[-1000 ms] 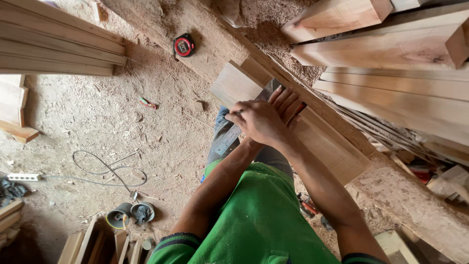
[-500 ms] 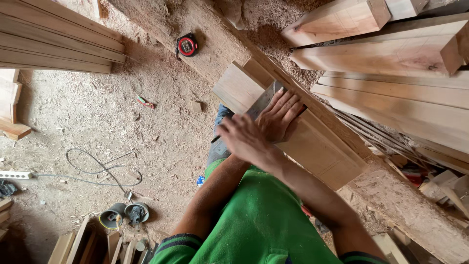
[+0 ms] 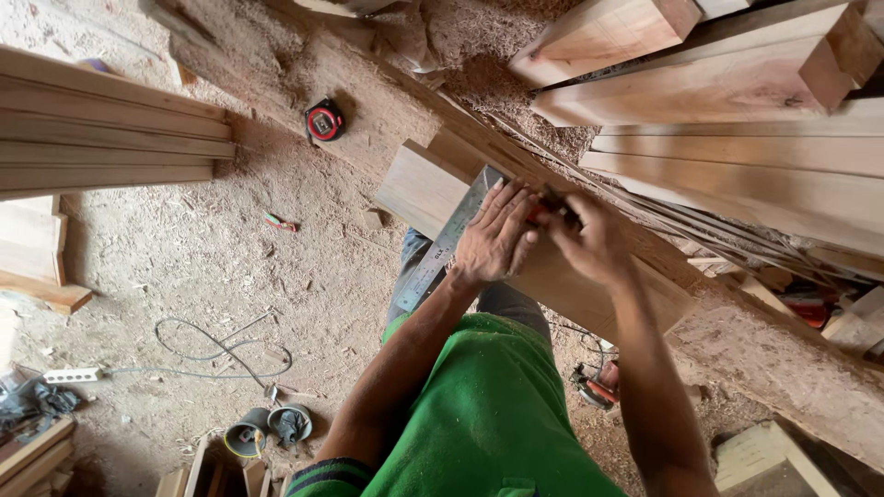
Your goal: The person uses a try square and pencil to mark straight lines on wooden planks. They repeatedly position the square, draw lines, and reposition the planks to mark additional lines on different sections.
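A pale wooden board [image 3: 433, 189] lies slanted across a rough, sawdust-covered beam. A metal ruler [image 3: 440, 253] rests across the board, and my left hand [image 3: 494, 235] presses flat on it with fingers spread. My right hand [image 3: 589, 241] sits just to the right, fingers closed around a small red and dark marking tool [image 3: 551, 208] whose tip meets the ruler's edge. Part of the ruler is hidden under my left hand.
A red tape measure [image 3: 324, 121] lies on the sawdust. Stacked planks [image 3: 101, 138] sit at left and heavy timbers [image 3: 737, 83] at right. A cable [image 3: 216, 345], a white power strip [image 3: 69, 375] and a red power tool [image 3: 594, 385] are on the floor.
My hands have parted: the left now lies flat on the ruler, the right has shifted right and holds a marking tool against it. The view has drifted slightly.
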